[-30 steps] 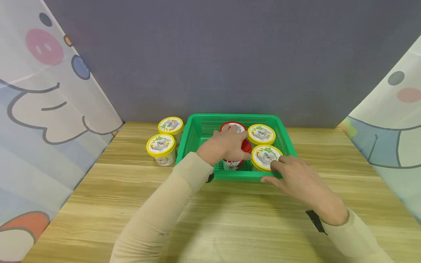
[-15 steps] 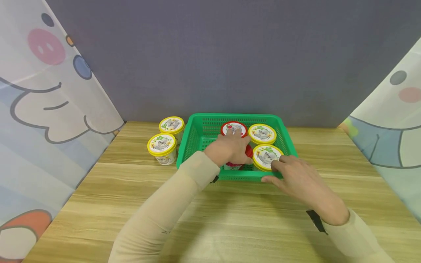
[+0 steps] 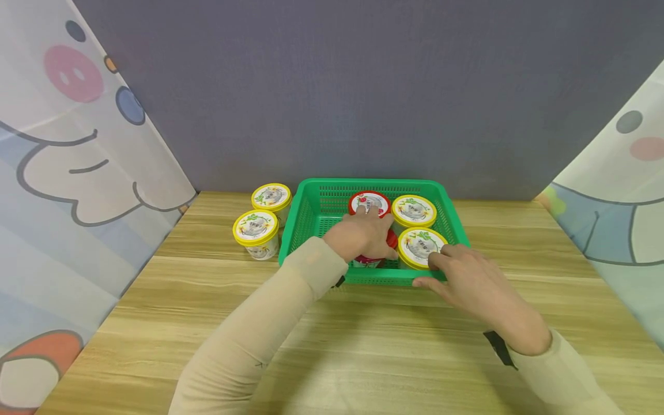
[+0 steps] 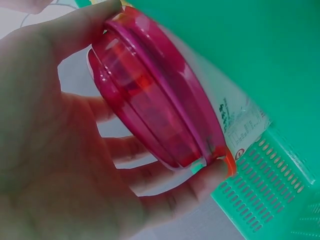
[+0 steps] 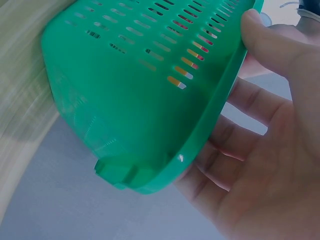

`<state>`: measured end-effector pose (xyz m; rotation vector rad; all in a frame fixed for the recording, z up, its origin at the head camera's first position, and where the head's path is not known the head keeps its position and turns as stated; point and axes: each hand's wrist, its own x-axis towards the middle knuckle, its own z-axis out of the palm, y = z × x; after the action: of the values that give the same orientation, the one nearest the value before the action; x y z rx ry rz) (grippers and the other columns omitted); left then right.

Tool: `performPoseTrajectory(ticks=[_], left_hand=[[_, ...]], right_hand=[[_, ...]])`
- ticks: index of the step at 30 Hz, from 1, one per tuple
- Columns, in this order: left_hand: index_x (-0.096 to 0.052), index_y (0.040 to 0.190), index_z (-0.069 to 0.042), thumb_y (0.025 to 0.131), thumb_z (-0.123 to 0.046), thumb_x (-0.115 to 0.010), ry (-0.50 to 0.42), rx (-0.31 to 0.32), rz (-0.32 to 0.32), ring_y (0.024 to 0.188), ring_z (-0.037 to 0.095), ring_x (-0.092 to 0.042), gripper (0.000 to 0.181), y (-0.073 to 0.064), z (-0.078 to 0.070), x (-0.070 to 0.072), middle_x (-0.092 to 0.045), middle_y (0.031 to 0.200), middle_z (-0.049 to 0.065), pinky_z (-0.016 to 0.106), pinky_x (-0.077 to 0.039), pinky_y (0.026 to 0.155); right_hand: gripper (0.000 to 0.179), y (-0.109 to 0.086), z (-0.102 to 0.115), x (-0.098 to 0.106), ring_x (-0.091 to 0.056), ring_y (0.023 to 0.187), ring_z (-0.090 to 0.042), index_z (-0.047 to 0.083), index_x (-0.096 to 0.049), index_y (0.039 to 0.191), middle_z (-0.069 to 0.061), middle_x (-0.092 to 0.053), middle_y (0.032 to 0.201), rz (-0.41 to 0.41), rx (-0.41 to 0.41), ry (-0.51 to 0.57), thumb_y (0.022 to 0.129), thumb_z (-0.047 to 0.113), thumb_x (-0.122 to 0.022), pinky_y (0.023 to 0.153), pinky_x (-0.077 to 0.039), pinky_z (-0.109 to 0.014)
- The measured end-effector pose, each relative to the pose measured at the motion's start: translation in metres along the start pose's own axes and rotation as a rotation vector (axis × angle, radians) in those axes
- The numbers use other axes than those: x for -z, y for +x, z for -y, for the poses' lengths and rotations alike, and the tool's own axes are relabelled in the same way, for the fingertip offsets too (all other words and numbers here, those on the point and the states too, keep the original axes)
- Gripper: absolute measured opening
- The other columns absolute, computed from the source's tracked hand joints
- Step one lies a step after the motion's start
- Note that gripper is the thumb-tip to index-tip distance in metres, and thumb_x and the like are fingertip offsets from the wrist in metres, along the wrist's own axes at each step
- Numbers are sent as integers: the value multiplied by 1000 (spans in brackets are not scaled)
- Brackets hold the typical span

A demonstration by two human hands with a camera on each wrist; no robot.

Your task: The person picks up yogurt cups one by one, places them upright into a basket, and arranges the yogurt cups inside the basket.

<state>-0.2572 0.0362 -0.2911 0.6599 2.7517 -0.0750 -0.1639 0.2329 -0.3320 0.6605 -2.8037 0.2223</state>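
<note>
My left hand grips a paper cup with a red lid by its lid, thumb on one side and fingertips on the other. That cup stands in the front middle of a green plastic basket, mostly hidden under the hand in the head view. Behind it is a second red-lidded cup. Two yellow-lidded cups, a rear one and a front one, fill the basket's right side. With the thumb outside and fingers over the rim, my right hand holds the basket's front right edge, fingertips beside the front yellow-lidded cup.
Left of the basket, two more yellow-lidded cups stand on the wooden table, one in front and one behind. A grey wall panel rises behind, with cartoon-printed cloth at the sides.
Over the first half second, my left hand shifted slightly right, and the front red-lidded cup went down a little in the basket. Since then both hands have hardly moved.
</note>
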Motion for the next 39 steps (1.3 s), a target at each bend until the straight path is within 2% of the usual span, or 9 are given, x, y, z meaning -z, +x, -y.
performPoseTrajectory(ticks=[8,14,22,30,36,39], left_hand=[[-44,149,-21,91,-61,-66,6,-36,-28,132,33,-44,74,-3,-1,0,-43,148,11,49,-46,103],[-41,152,-21,91,-62,-66,30,-61,-38,136,34,-41,77,-5,-4,0,-44,146,10,47,-48,102],[-41,153,-23,91,-64,-64,40,-61,-38,139,35,-39,78,-6,-5,1,-41,151,11,48,-46,104],[-31,160,-27,88,-72,-61,46,-40,-12,148,38,-30,90,-8,-5,1,-30,162,11,54,-37,112],[-31,159,-28,88,-74,-59,15,-25,-10,148,37,-30,90,-15,-4,4,-27,163,10,57,-30,115],[-25,162,-31,88,-76,-55,3,-17,-22,152,38,-20,92,-19,-1,5,-21,166,9,57,-22,119]], right_hand=[[34,0,0,0,-51,71,-20,16,-64,82,4,-50,76,3,0,4,80,42,-86,64,-46,-41],[34,1,-1,0,-50,69,-18,16,-64,82,4,-50,76,2,11,5,81,43,-85,63,-45,-39],[34,1,0,0,-50,70,-19,16,-63,82,3,-50,76,0,15,-1,81,44,-84,62,-44,-39],[35,2,-2,-1,-53,71,-20,16,-64,83,3,-52,78,-1,17,5,81,45,-83,65,-46,-43],[34,1,-2,-1,-51,70,-19,15,-64,83,3,-52,77,-4,17,6,80,42,-85,64,-46,-40],[34,1,-1,0,-52,71,-19,15,-65,83,3,-52,78,-2,17,7,80,41,-86,64,-46,-40]])
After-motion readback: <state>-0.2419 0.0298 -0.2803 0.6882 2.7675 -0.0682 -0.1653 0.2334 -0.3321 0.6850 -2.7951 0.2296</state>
